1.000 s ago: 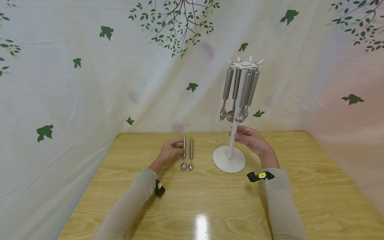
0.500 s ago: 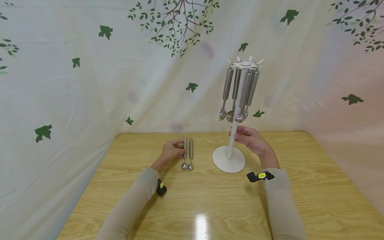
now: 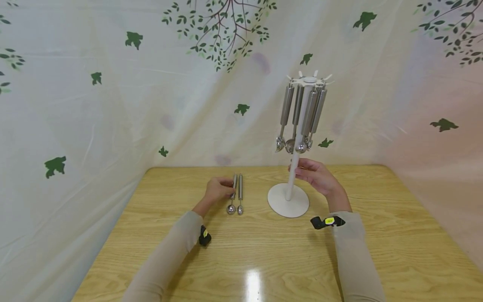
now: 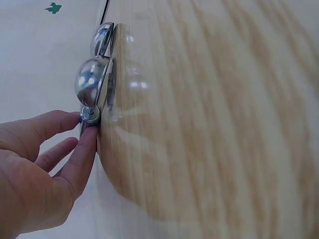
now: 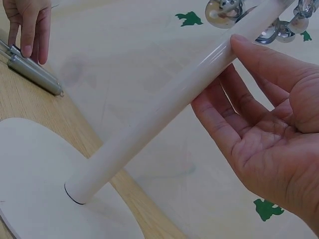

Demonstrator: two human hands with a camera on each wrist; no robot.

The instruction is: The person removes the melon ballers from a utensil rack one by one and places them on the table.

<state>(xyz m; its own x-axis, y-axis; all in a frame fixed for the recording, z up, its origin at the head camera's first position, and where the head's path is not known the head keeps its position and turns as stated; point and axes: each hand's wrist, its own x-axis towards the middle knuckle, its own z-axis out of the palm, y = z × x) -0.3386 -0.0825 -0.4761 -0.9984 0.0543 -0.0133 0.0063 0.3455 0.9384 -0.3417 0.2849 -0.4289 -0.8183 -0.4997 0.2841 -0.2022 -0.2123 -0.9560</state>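
Note:
A steel scoop with a round bowl (image 3: 231, 209) lies bowl-down on the table, its handle tilted toward the spoon beside it. My left hand (image 3: 217, 189) pinches that handle between thumb and fingers; in the left wrist view the fingertips (image 4: 88, 135) meet at its bowl end. Just right of it lies a steel spoon (image 3: 240, 188) with a smaller oval bowl. My right hand (image 3: 318, 177) grips the pole of a white utensil stand (image 3: 278, 200), thumb on one side and fingers on the other, as the right wrist view shows.
Several steel utensils (image 3: 286, 105) hang by their handles from the stand's top hooks, bowls downward. The wooden table (image 3: 234, 251) ends at a pale curtain (image 3: 196, 126) printed with leaves. Black camera straps (image 3: 326, 222) sit on both wrists.
My left hand has shifted slightly right, bringing the scoop's handle closer to the spoon. The scoop's bowl moved right, then back left. My right hand and the stand look unmoved.

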